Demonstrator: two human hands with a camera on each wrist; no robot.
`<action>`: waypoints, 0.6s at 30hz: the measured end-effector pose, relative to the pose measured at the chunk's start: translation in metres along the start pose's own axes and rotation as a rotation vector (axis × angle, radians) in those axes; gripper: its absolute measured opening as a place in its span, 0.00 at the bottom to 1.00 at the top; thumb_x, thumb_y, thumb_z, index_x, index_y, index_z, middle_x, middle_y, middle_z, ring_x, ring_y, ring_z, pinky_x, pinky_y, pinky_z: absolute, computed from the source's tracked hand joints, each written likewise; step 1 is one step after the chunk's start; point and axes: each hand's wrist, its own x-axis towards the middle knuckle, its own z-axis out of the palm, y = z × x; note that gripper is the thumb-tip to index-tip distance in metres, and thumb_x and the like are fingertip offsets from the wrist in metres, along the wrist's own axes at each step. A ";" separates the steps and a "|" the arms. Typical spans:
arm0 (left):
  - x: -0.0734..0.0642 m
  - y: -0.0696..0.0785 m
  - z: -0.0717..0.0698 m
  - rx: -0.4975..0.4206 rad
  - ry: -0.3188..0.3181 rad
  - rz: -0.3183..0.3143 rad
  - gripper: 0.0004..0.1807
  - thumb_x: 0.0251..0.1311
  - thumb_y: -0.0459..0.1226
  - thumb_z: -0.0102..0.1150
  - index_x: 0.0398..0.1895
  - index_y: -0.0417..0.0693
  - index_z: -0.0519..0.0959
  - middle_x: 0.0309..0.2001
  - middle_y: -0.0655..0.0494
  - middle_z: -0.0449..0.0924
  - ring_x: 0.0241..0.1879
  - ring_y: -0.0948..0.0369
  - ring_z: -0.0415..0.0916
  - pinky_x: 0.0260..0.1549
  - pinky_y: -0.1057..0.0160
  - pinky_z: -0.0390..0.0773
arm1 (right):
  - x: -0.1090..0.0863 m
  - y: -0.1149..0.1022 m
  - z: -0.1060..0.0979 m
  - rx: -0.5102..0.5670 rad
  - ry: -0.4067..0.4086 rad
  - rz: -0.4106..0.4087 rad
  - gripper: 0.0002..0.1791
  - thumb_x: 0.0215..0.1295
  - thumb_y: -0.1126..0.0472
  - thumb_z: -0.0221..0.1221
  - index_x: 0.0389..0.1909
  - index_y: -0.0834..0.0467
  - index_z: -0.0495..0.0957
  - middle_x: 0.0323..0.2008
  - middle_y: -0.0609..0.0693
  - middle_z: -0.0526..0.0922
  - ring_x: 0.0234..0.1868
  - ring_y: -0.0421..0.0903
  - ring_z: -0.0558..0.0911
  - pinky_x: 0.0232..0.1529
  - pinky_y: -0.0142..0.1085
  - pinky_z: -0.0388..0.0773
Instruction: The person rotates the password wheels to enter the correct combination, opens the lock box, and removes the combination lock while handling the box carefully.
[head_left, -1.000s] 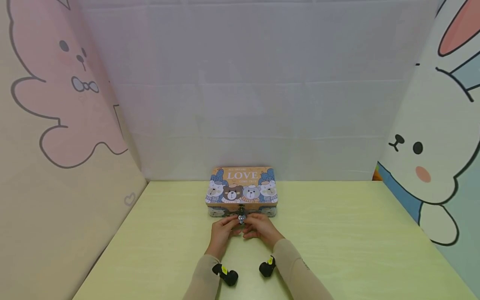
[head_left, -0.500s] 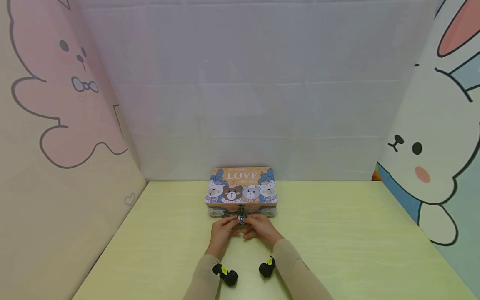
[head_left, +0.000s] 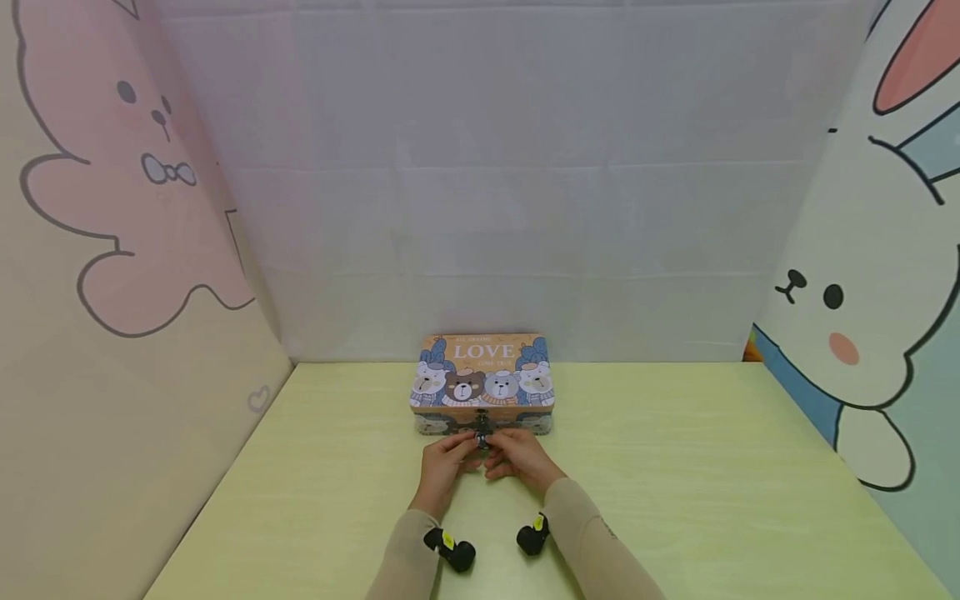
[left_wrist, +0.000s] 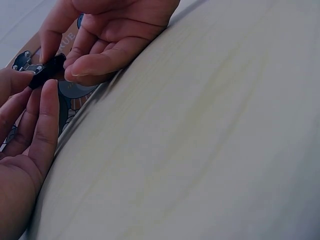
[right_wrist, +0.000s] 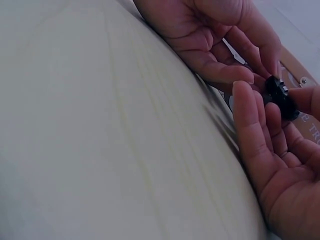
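Observation:
A tin box [head_left: 482,375] printed with bears and the word LOVE lies with its lid down near the back of the table. At its front clasp is a small black padlock [right_wrist: 284,102] with what look like silver number dials along one side. My left hand [head_left: 442,468] pinches one end of the padlock between thumb and fingers. From the other side my right hand [head_left: 527,460] pinches it too, thumb and index finger on its body. In the left wrist view, the metal clasp [left_wrist: 31,66] shows just behind the padlock. Fingers cover part of the lock.
The pale yellow-green table [head_left: 675,467] stretches out on both sides of the box. A white cloth backdrop [head_left: 495,208] rises close behind it. Side panels with a pink cartoon animal [head_left: 142,208] and a white rabbit [head_left: 862,333] flank the table.
The padlock's face looks bright silver in the head view a second ago and darker now, as if tilted slightly by my fingers. Both hands and the box stay in place.

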 end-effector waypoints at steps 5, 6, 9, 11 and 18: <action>-0.011 0.016 0.004 0.005 -0.011 -0.005 0.17 0.64 0.25 0.60 0.51 0.17 0.76 0.44 0.46 0.83 0.35 0.62 0.83 0.34 0.62 0.87 | 0.001 0.000 -0.001 0.005 -0.001 0.005 0.09 0.72 0.65 0.52 0.33 0.65 0.77 0.25 0.53 0.77 0.21 0.42 0.81 0.26 0.36 0.86; -0.011 0.016 0.004 0.004 -0.011 -0.006 0.17 0.64 0.25 0.60 0.51 0.17 0.76 0.44 0.45 0.83 0.35 0.62 0.83 0.34 0.62 0.87 | 0.001 0.000 -0.001 0.007 -0.002 0.006 0.09 0.72 0.65 0.52 0.33 0.65 0.77 0.25 0.53 0.77 0.21 0.42 0.81 0.26 0.36 0.86; -0.011 0.017 0.004 0.003 -0.014 -0.006 0.16 0.64 0.25 0.59 0.51 0.18 0.76 0.44 0.45 0.83 0.35 0.62 0.83 0.34 0.62 0.87 | 0.000 -0.001 -0.001 0.009 -0.001 0.008 0.09 0.72 0.65 0.53 0.34 0.65 0.78 0.25 0.53 0.77 0.22 0.42 0.81 0.27 0.36 0.86; -0.012 0.018 0.004 0.002 -0.015 -0.006 0.15 0.64 0.25 0.59 0.50 0.18 0.77 0.43 0.46 0.83 0.36 0.61 0.83 0.34 0.62 0.87 | 0.000 -0.001 -0.001 0.012 0.003 0.009 0.09 0.71 0.65 0.53 0.35 0.66 0.78 0.25 0.53 0.77 0.23 0.42 0.81 0.28 0.36 0.86; -0.006 0.010 0.001 0.012 -0.018 -0.011 0.15 0.65 0.25 0.58 0.51 0.18 0.76 0.44 0.45 0.83 0.37 0.60 0.82 0.35 0.60 0.87 | 0.000 -0.001 -0.002 0.055 0.014 0.017 0.13 0.69 0.61 0.52 0.37 0.70 0.77 0.25 0.52 0.77 0.23 0.43 0.81 0.29 0.39 0.87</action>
